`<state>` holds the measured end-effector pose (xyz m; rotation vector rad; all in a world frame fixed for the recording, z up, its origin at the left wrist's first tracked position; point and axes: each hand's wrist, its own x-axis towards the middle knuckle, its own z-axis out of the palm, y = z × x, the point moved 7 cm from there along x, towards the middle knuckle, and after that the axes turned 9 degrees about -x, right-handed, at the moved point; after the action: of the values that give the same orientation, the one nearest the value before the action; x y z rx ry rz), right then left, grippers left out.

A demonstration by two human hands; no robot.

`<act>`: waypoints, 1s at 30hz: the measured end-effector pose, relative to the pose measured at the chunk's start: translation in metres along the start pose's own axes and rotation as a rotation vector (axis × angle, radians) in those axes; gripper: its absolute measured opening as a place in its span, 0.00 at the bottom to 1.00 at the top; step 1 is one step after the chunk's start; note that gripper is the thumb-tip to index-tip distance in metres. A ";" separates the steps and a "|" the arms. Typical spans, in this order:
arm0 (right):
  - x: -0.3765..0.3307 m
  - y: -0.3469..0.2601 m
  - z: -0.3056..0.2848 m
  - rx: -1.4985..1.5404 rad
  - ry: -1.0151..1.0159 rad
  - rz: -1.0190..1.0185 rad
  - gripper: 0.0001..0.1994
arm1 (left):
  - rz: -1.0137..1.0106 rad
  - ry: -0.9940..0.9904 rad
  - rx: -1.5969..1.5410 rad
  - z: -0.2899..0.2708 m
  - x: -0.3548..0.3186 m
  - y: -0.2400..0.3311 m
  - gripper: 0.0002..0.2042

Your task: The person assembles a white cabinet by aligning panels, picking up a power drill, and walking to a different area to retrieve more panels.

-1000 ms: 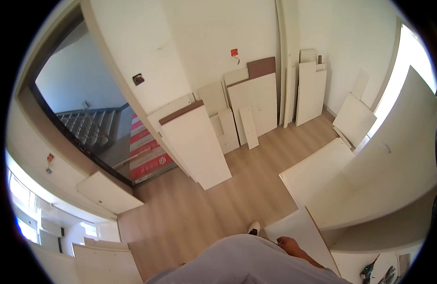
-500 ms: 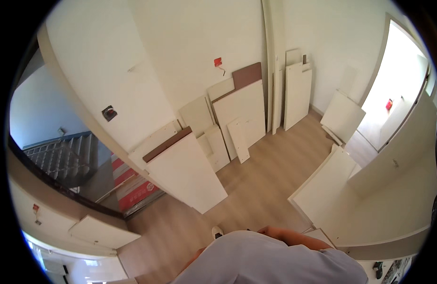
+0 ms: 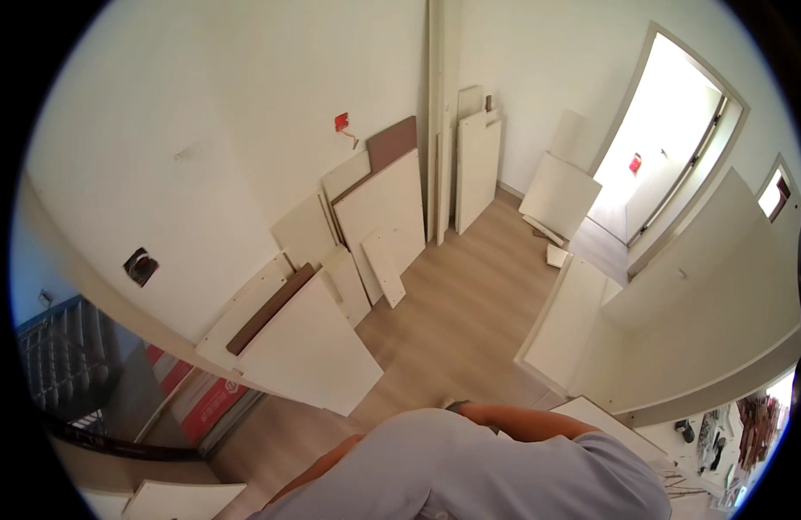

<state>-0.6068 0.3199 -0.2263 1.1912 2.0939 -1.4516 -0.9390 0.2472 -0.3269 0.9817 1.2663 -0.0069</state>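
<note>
L arm (image 3: 318,468), R arm (image 3: 539,422) low | fingers hid., can't tell open/holding | prob. repositioning; lifting leaning panel (image 3: 309,351) needs 2 hands

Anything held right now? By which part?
Can't tell: the grey shirt hides the left hand and much of the right hand; no held thing shows.

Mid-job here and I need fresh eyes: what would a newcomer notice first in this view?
Probably the row of pale boards leaning against the wall left of centre, with a brown panel showing above one of them. Next, perhaps, the glaringly bright doorway at upper right. The red wall box above the boards also stands out, a wire hanging from it.
</note>
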 end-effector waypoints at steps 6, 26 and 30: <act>0.028 0.056 -0.010 -0.162 0.013 -0.014 0.18 | -0.003 -0.079 0.044 -0.022 0.043 0.044 0.19; 0.021 0.241 -0.264 0.287 0.462 0.184 0.15 | 0.202 0.004 0.411 -0.107 0.229 0.363 0.18; 0.023 0.290 -0.335 0.371 0.580 0.293 0.16 | 0.092 0.069 0.198 -0.131 0.273 0.455 0.17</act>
<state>-0.3321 0.6648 -0.2760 2.1802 1.8860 -1.5185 -0.7156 0.7414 -0.2620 1.2187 1.3002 -0.0274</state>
